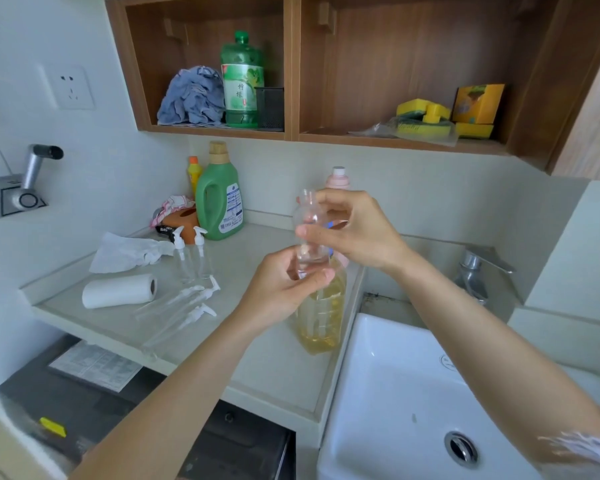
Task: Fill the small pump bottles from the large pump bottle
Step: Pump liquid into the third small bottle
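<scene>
A small clear bottle [308, 233] with no pump on its neck is held upright above the counter. My left hand [284, 289] grips its lower part and my right hand [352, 226] pinches its upper part. Directly behind and below it stands the large bottle [323, 320] of yellow liquid, its pump hidden by my hands. Two small pump bottles [193, 258] stand upright further left. Several more small pump bottles [184, 306] lie on their sides on the counter [278, 368].
A paper towel roll [118, 291] and crumpled tissue [129, 252] lie at the left. A green detergent jug [220, 199] stands at the back. The white sink [378, 393] and tap [478, 268] are at the right. Open shelves [291, 133] hang overhead.
</scene>
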{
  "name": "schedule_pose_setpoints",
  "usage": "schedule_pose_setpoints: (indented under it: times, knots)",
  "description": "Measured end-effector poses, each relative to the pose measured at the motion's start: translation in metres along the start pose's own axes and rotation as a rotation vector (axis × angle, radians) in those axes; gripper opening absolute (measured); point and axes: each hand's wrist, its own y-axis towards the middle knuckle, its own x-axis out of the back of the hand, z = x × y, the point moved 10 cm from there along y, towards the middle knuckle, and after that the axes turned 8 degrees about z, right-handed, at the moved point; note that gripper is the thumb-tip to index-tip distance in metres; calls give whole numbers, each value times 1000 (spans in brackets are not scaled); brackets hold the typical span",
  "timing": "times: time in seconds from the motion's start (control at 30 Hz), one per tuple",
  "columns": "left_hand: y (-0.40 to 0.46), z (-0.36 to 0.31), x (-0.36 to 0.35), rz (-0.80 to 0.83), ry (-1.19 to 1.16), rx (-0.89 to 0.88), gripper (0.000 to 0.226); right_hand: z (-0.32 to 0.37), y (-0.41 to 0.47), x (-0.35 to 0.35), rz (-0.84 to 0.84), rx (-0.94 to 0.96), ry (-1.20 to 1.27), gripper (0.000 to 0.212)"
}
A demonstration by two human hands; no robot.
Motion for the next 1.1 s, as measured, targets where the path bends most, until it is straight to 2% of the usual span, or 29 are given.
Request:
schedule_pose_setpoints:
  times: [0.1,0.2,0.33,0.7,1.1]
  knots:
    - [-5,21,16,-71,-20,63,14,-24,1,9,-87,-67,-39,28]
    - [-14,55,37,-111,-40,217,19,-52,-3,29,-230,-124,-287,27]
    - [-22,83,55,-86,17,312,22,-78,-6,14,-167,-103,-429,28]
    - [-6,66,61,-134,175,166,14,-78,-3,8,-344,45,-368,26]
    - [11,70,67,-101,153,192,17,-75,-3,8,-417,34,-370,30]
